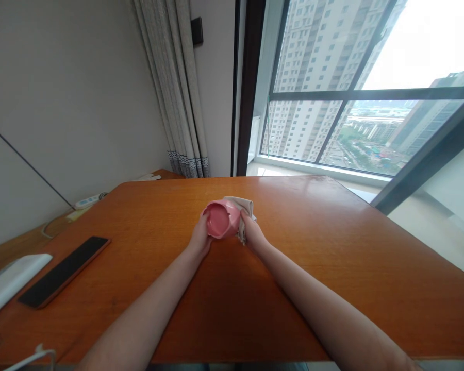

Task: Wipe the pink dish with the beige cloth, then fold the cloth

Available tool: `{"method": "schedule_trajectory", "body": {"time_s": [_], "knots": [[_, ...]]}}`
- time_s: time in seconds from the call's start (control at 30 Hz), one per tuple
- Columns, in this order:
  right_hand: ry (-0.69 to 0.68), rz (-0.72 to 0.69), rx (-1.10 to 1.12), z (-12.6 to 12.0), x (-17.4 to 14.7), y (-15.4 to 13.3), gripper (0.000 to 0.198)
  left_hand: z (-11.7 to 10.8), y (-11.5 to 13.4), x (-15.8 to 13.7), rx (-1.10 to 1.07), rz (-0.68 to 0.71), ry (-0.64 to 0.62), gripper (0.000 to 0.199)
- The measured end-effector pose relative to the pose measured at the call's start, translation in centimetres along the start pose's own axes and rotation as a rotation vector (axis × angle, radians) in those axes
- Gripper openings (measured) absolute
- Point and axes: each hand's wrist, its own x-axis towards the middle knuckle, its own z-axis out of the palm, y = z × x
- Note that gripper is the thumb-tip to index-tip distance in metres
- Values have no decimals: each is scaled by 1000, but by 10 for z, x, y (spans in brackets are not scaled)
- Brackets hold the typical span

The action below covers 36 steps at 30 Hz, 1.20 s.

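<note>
A glossy pink object with a round recessed face, perhaps a small bowl or pot (218, 220), is held up over the middle of the wooden table, its round side tilted toward me. My left hand (201, 234) grips its left edge, with the fingers mostly hidden behind it. On the other side, my right hand (252, 231) is closed on a beige cloth (244, 204), pressing it against the pink object's right side. The cloth is folded over at the top and hangs down behind my right fingers.
The brown wooden table (139, 278) spreads around my arms. At the left lie a black phone-like slab (65, 271) and a white flat object (13, 281). A power strip (88, 201) sits near the wall. A white cable (33, 356) shows at bottom left. Windows stand behind.
</note>
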Motion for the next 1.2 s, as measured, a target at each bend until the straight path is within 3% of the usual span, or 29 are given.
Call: {"method": "schedule_trajectory", "body": {"time_s": [0.1, 0.2, 0.33, 0.47, 0.6, 0.77, 0.87, 0.93, 1.0, 1.1, 1.2], "knots": [[23, 95, 30, 4, -5, 5, 53, -3, 2, 4, -9, 28, 27, 31], [72, 153, 28, 3, -7, 3, 53, -6, 3, 6, 119, 56, -60, 28], [140, 127, 11, -5, 0, -5, 50, -7, 3, 5, 301, 56, -194, 30], [74, 110, 51, -8, 6, -7, 47, -6, 1, 3, 335, 185, -180, 29], [6, 173, 161, 1, -2, -8, 43, -6, -3, 5, 243, 194, -95, 32], [-141, 273, 340, 17, -22, -16, 33, -8, -2, 10, -83, 129, 54, 32], [-185, 314, 325, 14, -21, -22, 30, -8, 1, 10, -205, 62, 51, 30], [-133, 286, 251, 2, -10, -27, 28, -8, 3, 10, -220, 29, 26, 29], [15, 201, 129, -17, 6, -34, 23, -7, 3, 11, -197, 6, 1, 27], [245, 20, 13, -57, 33, -50, 18, -7, 3, 11, -152, -19, -50, 26], [337, 1, -87, -103, 49, -69, 20, -9, 1, 11, -129, -38, -101, 30]]}}
